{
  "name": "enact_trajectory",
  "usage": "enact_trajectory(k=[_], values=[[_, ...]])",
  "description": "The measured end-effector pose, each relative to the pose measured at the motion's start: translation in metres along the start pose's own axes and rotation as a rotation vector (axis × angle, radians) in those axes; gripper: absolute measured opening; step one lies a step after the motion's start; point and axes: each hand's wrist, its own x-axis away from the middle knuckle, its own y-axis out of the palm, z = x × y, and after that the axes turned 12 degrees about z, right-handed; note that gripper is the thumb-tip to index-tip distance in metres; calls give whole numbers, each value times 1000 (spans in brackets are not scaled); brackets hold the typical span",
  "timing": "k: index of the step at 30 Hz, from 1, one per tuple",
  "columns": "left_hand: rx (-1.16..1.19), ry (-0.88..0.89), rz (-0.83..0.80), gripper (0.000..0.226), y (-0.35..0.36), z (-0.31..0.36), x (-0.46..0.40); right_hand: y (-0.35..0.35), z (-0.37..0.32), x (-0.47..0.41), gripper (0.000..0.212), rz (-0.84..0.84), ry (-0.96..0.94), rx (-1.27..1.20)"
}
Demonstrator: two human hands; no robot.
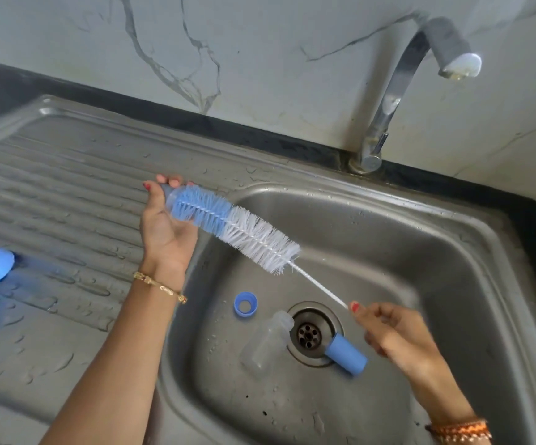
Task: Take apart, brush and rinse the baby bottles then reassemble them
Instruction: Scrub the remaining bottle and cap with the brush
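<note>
A home kitchen; steel sink [453,239] with ribbed drainboard [67,187], curved tap [385,117], marble-look wall [260,59].

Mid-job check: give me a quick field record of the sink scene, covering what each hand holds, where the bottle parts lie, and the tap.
left hand: holds small clear nipple piece over blue tip of the blue-and-white bristle bottle brush
right hand: pinches the brush's twisted wire handle end
clear plastic bottle body: lying in steel sink basin, beside the drain
blue screw ring: on basin floor
blue cap: lying at drain edge
chrome tap: no water visible
</note>
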Motion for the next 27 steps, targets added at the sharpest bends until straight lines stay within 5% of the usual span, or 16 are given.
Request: enact_trajectory(k=[7,10,17,23,27], values=[[-13,31,167,32,3,-5,-1,2,11,-2,21,661,-659,460],[34,2,161,32,5,-4,0,1,11,-1,19,745,-691,450],[59,-14,75,34,3,3,-2,-9,2,3,31,213,-328,460],[-29,26,5,32,1,6,-3,-15,-1,1,45,-368,68,149],[-26,31,-33,35,5,7,3,-25,1,1,53,-542,214,-27]])
